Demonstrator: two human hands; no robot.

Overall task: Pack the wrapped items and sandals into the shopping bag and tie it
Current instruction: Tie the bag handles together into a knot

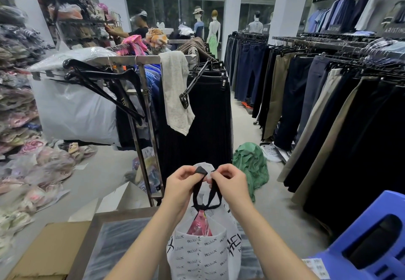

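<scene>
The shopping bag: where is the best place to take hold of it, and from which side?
Take the shopping bag by its black handle straps, from above. They rise over the mouth in loops, and both hands already pinch them there.

Shopping bag point(203, 255) at bottom centre, both hands above it at its handles point(207, 194), clothes rack point(151, 60) behind, cardboard box point(48, 251) lower left, stool point(370, 236) lower right, trousers point(328, 108) hanging along right, packaged goods point(19, 113) stacked at left

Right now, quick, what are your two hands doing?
Left hand: closed, pinching a black handle strap of the shopping bag.
Right hand: closed, pinching the other strap.
</scene>
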